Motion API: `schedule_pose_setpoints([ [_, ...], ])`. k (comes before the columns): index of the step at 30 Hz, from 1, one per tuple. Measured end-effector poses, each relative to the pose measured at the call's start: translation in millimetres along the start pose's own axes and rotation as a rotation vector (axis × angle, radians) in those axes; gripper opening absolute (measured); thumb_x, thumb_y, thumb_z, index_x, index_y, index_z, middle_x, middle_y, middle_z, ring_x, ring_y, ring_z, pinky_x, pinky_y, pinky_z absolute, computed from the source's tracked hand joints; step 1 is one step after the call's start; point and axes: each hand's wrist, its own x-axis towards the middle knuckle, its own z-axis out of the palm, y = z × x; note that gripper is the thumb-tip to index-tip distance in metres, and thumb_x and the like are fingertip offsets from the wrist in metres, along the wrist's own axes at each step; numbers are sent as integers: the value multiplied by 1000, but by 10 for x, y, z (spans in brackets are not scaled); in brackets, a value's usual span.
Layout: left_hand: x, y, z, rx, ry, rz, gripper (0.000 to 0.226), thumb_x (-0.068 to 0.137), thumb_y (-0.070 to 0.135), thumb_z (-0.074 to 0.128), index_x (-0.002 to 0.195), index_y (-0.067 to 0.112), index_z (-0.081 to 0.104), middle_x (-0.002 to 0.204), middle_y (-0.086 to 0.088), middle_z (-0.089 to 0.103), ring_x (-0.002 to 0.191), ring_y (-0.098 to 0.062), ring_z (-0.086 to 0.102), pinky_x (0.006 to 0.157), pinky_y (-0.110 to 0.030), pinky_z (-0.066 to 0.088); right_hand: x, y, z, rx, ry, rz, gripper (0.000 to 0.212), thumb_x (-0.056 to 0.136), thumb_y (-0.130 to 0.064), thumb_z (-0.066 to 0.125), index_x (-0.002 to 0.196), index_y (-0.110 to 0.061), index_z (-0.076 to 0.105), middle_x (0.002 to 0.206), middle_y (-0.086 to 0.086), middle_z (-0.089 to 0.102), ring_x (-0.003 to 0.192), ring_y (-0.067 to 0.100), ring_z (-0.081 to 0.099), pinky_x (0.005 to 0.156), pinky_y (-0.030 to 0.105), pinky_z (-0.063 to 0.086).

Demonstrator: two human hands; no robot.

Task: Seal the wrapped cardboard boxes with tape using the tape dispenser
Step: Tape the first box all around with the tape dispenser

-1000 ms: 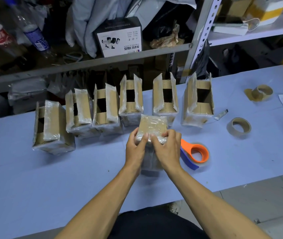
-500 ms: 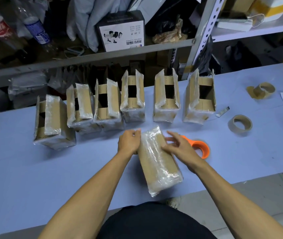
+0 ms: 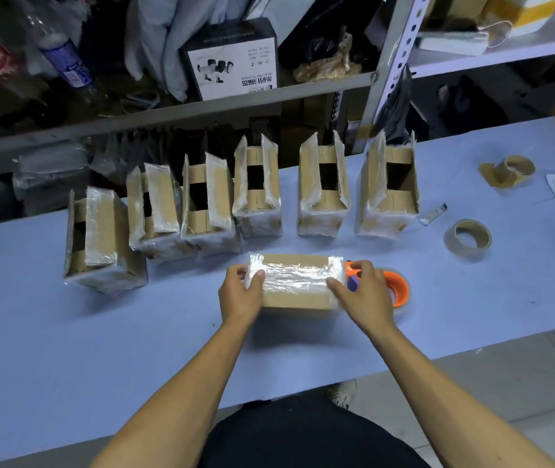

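Both hands hold the wrapped box (image 3: pixel 294 281) lying sideways on the blue table (image 3: pixel 67 332): left hand (image 3: pixel 239 293) fingers curled round its 9 o'clock end, right hand (image 3: pixel 365 292) at 3 o'clock. The orange tape dispenser (image 3: pixel 396 288) sits just beyond the right hand. 6 open boxes (image 3: pixel 323 190) stand at 12 o'clock.

Even overhead light on the blue table (image 3: pixel 67 349), soft shadows under arms and boxes; shelving (image 3: pixel 168 109) behind is dim and murky. Glare on the plastic wrap of the held box (image 3: pixel 296 275). Wide-angle bowing at edges, slight motion blur throughout.
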Motion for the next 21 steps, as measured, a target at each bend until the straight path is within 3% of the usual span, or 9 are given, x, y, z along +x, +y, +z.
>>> schedule_pose_setpoints([
  [2, 2, -47, -31, 4, -48, -74, 37, 91, 36, 72, 115, 22, 48, 119, -7, 63, 86, -10, 59, 69, -25, 47, 0, 28, 42, 237, -107, 126, 41, 83, -41, 75, 114, -23, 54, 104, -9, 61, 101, 18, 60, 78, 31, 46],
  [4, 30, -62, -110, 90, -140, -93, 59, 87, 37, 75, 131, 22, 40, 127, -9, 57, 100, -18, 60, 81, -32, 50, 4, 41, 84, 293, -110, 96, 31, 86, -33, 73, 111, -25, 57, 100, -14, 63, 98, 14, 61, 73, 24, 45],
  [6, 96, -28, -190, 240, -196, 6, 81, 82, 31, 77, 148, 22, 31, 144, -7, 41, 125, -24, 50, 101, -35, 43, 69, 25, 88, 339, -115, 56, 22, 88, -23, 69, 109, -28, 62, 103, -13, 67, 99, 14, 63, 78, 26, 48],
  [8, 143, 54, -211, 364, -315, 136, 87, 81, 28, 77, 154, 25, 29, 152, -2, 37, 133, -23, 43, 104, -33, 40, 161, -8, 82, 376, -169, 45, 26, 91, -15, 65, 114, -27, 65, 117, -5, 68, 109, 17, 62, 92, 33, 50],
  [11, 112, 143, -126, 486, -491, 185, 70, 81, 43, 78, 143, 26, 48, 122, 3, 64, 102, -16, 59, 81, -27, 45, 261, -59, 85, 287, -151, 85, 49, 93, -18, 64, 140, -17, 53, 140, 7, 51, 126, 23, 51, 107, 42, 42],
  [14, 36, 92, -37, 593, -645, 171, 62, 75, 54, 77, 127, 27, 57, 89, 12, 65, 83, -9, 63, 63, -24, 43, 206, -100, 102, 318, -64, 135, 51, 90, -21, 67, 137, -20, 49, 125, 4, 58, 104, 22, 59, 96, 44, 50],
  [17, 55, 40, 0, 466, -670, 34, 56, 72, 61, 77, 110, 24, 59, 99, 6, 67, 88, -9, 63, 67, -26, 44, 183, -74, 88, 349, -147, 112, 46, 90, -15, 68, 132, -25, 55, 122, -1, 61, 101, 19, 61, 95, 42, 52],
  [19, 91, 92, 52, 212, -573, -18, 59, 80, 59, 75, 123, 23, 56, 120, 6, 61, 101, -8, 59, 78, -25, 46, 168, -83, 84, 344, -229, 76, 47, 89, -12, 69, 132, -27, 57, 124, 0, 62, 100, 14, 63, 92, 37, 54],
  [21, 92, 171, 169, -27, -534, -43, 63, 88, 47, 72, 142, 28, 45, 131, 8, 49, 114, -11, 55, 88, -25, 46, 151, -95, 114, 335, -322, 29, 48, 89, -12, 68, 133, -28, 58, 124, -1, 62, 96, 3, 64, 81, 22, 55],
])
